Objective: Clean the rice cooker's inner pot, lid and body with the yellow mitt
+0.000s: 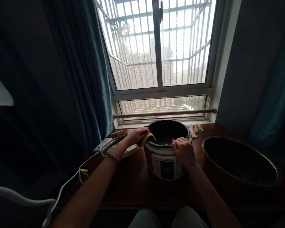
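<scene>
An electric pressure cooker (pixel 167 167) with a control panel on its front stands on the brown tabletop, its top open. My left hand (pixel 139 135) is closed around a yellow-and-dark cloth (pixel 149 138), pressed over the cooker's left rim. At the near right rim, my right hand (pixel 183 148) is closed with curled fingers, gripping the edge. Inside, the dark cavity shows a small light part (pixel 166 144) at the bottom. To the right rests a dark inner pot (pixel 239 183) with a wide oval-looking mouth. My left forearm partly hides the round lid (pixel 129 155).
A white power strip (pixel 102 145) lies at the table's left edge, with a white cable (pixel 64 186) running down from it. Behind the cooker are a rail (pixel 165 113) and a barred window. A blue curtain (pixel 85 69) hangs at left.
</scene>
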### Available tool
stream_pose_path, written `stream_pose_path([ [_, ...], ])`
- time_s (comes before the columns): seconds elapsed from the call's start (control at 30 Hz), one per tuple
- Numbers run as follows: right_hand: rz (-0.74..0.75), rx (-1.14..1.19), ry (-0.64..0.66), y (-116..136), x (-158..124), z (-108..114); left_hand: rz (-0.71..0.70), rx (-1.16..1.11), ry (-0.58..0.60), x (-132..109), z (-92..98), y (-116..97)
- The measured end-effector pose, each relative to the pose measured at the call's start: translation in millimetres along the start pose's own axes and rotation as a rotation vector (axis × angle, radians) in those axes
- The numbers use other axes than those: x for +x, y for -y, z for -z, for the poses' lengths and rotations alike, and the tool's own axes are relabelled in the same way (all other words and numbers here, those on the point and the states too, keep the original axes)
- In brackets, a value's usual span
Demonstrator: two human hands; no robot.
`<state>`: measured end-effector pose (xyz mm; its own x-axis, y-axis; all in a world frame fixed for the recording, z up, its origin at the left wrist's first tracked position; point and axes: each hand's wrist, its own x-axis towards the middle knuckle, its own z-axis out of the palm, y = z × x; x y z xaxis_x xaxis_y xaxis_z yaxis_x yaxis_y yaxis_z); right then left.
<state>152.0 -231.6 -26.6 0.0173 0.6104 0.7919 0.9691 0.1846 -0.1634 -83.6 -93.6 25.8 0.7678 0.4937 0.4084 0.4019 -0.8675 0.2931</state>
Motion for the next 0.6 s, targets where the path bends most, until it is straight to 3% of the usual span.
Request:
stream_pose_path([
  [0.2, 0.001, 0.025, -0.067, 0.6, -1.9, -2.3, 0.069, 0.08, 0.04, 44.0, 2.6, 35.5],
  [0.4, -0.001, 0.042, -0.097, 1.5, -1.9, -5.2, 0.108, 0.195, 0.114, 90.8, -18.9, 38.2],
  [0.6, -0.015, 0.037, -0.086, 2.6, -2.1, -4.1, 0.148, 0.315, 0.172, 120.3, -33.3, 37.5],
])
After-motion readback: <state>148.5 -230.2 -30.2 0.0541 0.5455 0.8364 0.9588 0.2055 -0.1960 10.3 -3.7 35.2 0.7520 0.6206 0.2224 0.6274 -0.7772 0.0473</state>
